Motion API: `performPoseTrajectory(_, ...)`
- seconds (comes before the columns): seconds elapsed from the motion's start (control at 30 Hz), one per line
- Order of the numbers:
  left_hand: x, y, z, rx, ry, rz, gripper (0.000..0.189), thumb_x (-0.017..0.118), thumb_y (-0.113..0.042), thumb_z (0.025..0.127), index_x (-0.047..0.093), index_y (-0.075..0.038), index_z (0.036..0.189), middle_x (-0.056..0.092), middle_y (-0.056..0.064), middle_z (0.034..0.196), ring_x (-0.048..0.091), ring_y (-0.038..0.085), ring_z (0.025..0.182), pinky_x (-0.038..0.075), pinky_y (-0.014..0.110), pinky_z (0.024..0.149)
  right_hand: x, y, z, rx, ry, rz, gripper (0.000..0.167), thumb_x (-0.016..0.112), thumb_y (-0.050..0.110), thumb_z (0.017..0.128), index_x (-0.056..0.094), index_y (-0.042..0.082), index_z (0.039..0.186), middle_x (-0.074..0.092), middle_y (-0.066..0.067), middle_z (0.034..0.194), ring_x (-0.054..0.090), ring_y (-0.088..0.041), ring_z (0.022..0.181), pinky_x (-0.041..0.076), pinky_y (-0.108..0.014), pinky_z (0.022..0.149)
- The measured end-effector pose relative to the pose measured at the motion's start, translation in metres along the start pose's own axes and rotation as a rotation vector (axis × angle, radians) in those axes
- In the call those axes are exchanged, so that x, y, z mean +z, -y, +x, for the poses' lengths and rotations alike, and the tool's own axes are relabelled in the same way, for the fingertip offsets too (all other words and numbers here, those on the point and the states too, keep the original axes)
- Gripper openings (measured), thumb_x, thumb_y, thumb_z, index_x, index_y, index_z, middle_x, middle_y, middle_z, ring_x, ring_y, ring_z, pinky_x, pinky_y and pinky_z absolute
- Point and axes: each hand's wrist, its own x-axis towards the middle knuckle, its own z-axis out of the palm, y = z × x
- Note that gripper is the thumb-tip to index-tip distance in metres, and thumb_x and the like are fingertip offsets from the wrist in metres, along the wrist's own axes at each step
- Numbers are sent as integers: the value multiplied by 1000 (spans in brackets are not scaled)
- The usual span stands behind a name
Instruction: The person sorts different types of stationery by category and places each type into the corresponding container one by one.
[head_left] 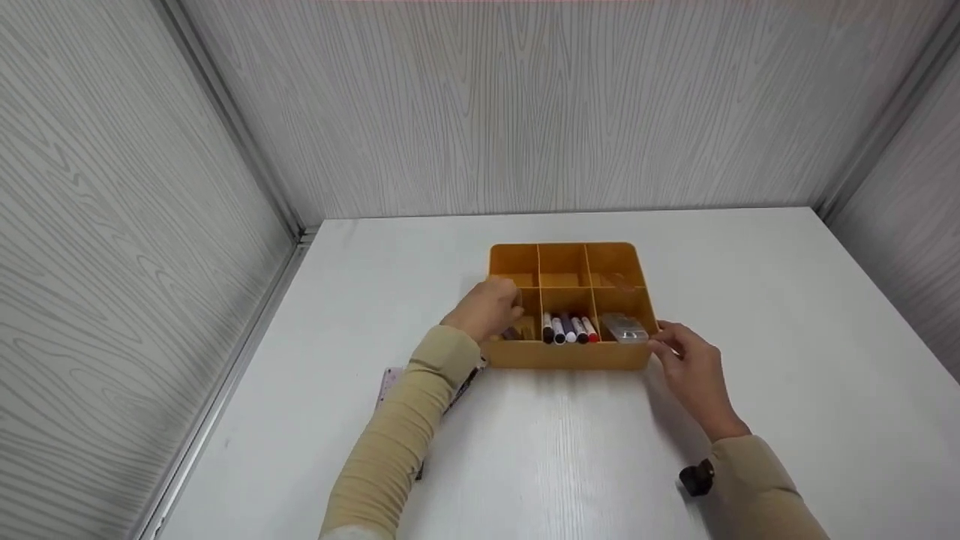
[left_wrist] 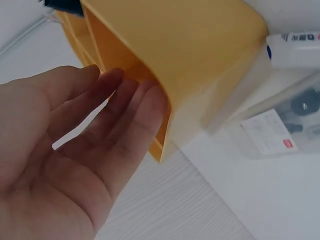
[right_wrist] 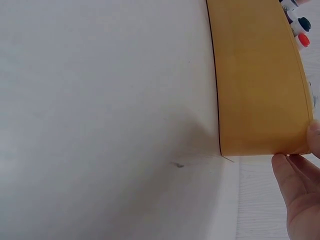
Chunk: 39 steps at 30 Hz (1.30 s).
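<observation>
Box (head_left: 566, 355) on tabletop (head_left: 562, 450), between both hands! Left hand (head_left: 484, 309) down in near-left compartment (head_left: 531, 306), grip bent, fingertips hidden: can't tell whether pinching anything. Markers (head_left: 571, 330) just right, running front to back; left nearer. Right hand (head_left: 690, 371) pinching near-right corner.

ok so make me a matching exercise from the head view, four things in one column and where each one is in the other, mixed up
Things:
1. markers
2. clear plastic case
3. left hand
4. right hand

Places, as the head view shows them:
A. in the near row, right compartment
B. at the left side of the yellow box
C. pinching the near right corner of the yellow box
D. in the near row, middle compartment

Pairs: 1-D, 2-A, 3-B, 4-C
</observation>
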Motion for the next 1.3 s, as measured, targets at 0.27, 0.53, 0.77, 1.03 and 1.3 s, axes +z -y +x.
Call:
performPoseTrajectory(0.27,-12,5,-20,70,-122,44,18,56,-8,97,74,-6,96,73,5,93,60,13,75,52,27,67,-1,-4,0,-39,-35,-18,8,68,10,91,64,4,95,68,-20,121,65,-36,117,52,-30,90)
performPoseTrajectory(0.53,-11,12,-47,111,-223,90,17,58,-14,98,73,-7,94,68,6,86,54,13,71,51,27,64,-1,-3,0,-28,-21,-26,8,67,11,92,64,5,98,66,-20,125,65,-36,116,53,-35,89)
performPoseTrajectory(0.77,-1,24,-70,96,-238,136,16,58,-13,97,71,-8,89,60,3,76,47,12,64,44,24,57,-2,-2,1,-26,-11,-30,9,68,9,92,65,5,99,66,-20,127,65,-37,117,52,-36,90)
performPoseTrajectory(1.03,21,39,-90,30,-187,134,16,62,-11,94,68,-7,80,55,1,70,42,11,59,35,24,50,-4,-2,2,10,18,-36,12,67,16,93,64,7,100,65,-19,129,63,-36,120,52,-37,91)
performPoseTrajectory(1.3,41,46,-110,-64,-138,107,11,70,-10,89,69,-5,80,60,3,71,47,12,58,40,25,50,-4,0,1,-4,14,34,12,69,15,91,64,6,97,66,-19,126,64,-36,118,53,-29,88)
